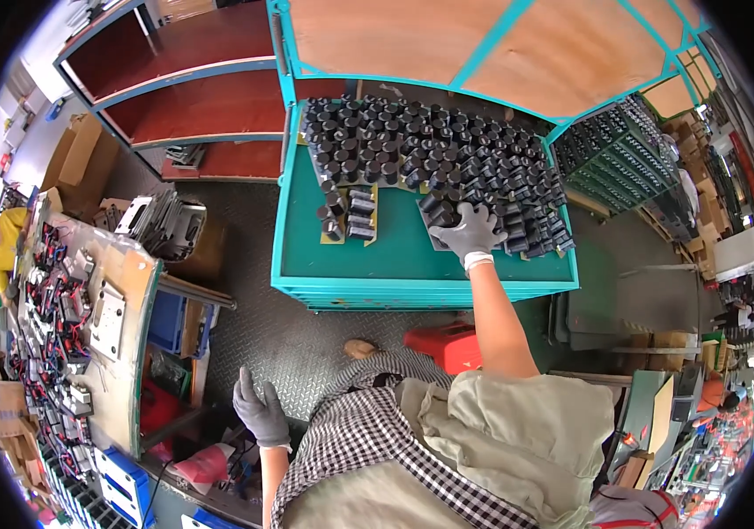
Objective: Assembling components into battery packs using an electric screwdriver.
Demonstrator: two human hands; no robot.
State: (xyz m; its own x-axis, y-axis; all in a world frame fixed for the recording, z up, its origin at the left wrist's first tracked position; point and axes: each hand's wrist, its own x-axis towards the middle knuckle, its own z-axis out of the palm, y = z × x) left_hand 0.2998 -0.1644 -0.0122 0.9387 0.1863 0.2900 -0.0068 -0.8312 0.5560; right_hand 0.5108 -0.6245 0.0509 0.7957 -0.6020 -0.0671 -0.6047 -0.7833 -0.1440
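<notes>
My right hand (470, 233), in a grey glove with a white cuff, reaches onto the green top of a teal metal cabinet (377, 266). Its fingers are spread over a circuit board with black cylindrical capacitors (435, 210) at the front of a dense group; whether they grip it cannot be told. Many more such capacitor boards (377, 141) cover the back and right of the top. Apart from them, left of my right hand, sits a small set of boards (361, 214). My left hand (260, 411), also gloved, hangs low beside the workbench, fingers stretched out, holding nothing.
At left a workbench (121, 388) carries many wired parts (55, 326) and a white metal plate (107, 319). Red-brown shelves (201, 110) stand behind. A raised lid (430, 40) rises over the cabinet. A red box (447, 346) lies before it. Another person (8, 247) in yellow is far left.
</notes>
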